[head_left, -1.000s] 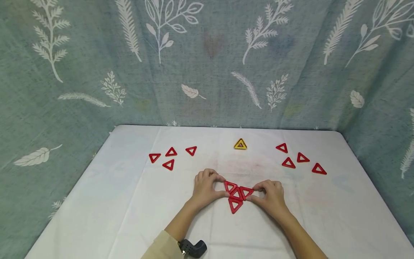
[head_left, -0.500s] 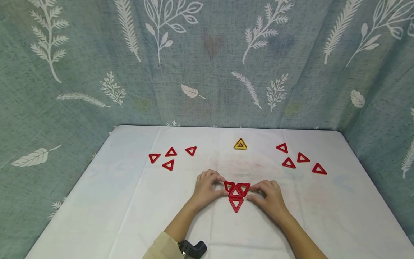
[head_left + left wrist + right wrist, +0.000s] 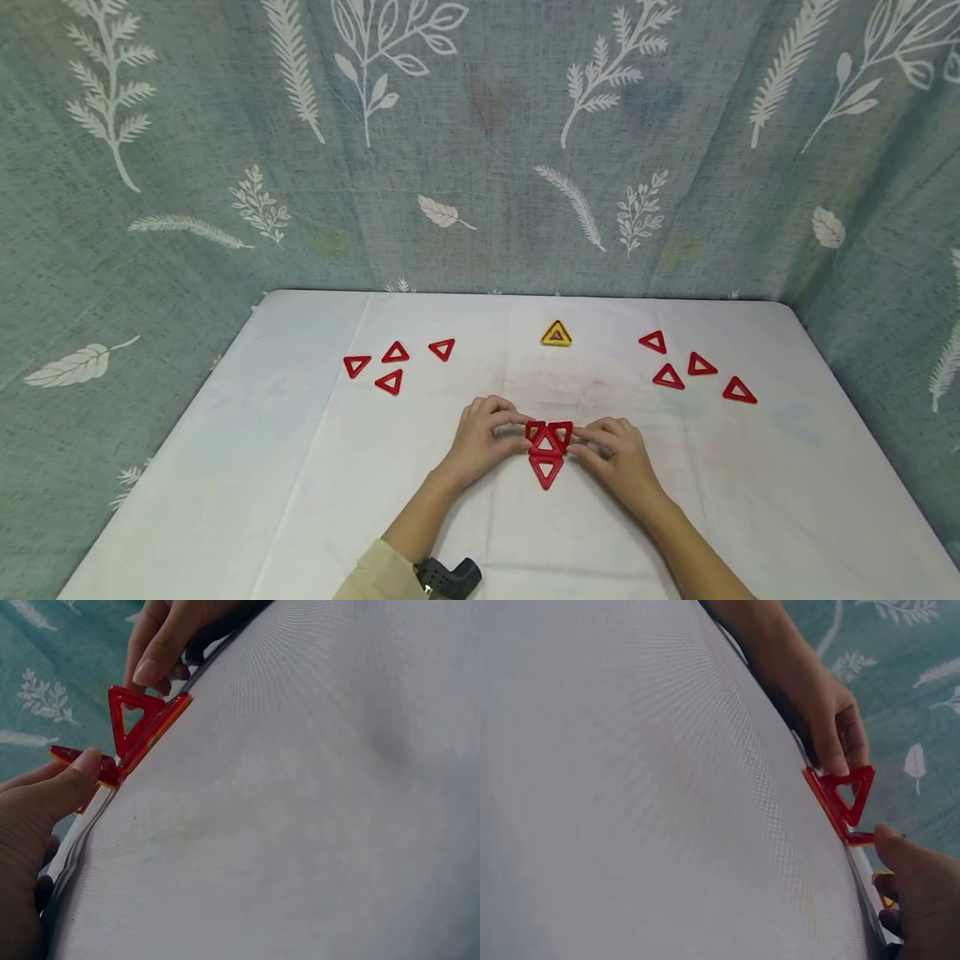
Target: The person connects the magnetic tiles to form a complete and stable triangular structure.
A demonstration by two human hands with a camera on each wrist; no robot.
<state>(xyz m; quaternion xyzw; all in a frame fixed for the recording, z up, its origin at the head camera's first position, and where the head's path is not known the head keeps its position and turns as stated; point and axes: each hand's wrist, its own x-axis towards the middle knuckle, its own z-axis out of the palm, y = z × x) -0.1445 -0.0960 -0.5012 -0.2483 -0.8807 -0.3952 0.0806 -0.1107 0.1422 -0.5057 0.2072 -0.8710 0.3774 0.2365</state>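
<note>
Pinching glossy hollow red triangles [image 3: 859, 795] over creased cloth [image 3: 225, 500]

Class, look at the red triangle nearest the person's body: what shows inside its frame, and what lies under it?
Through the opening of that red triangle, white cloth shows. Whatever lies directly under its frame is covered and cannot be seen.
</note>
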